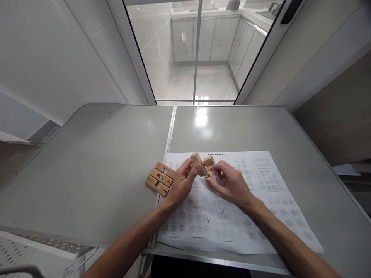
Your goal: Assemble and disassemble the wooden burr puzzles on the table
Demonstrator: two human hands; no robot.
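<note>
Since the left hand [183, 180] pinches the notched wooden block cluster [203, 168] between thumb and curled fingers, it carries the piece's left side above the printed diagram sheet [232, 235] on the worktop [101, 154], while the right hand [230, 180] has thumb and index finger drawn nearly together about the right-hand end. The cluster looks light, stiff and fairly smooth, and its parts may slide apart, so flat outer faces near the crossing probably offer the surest hold.
</note>
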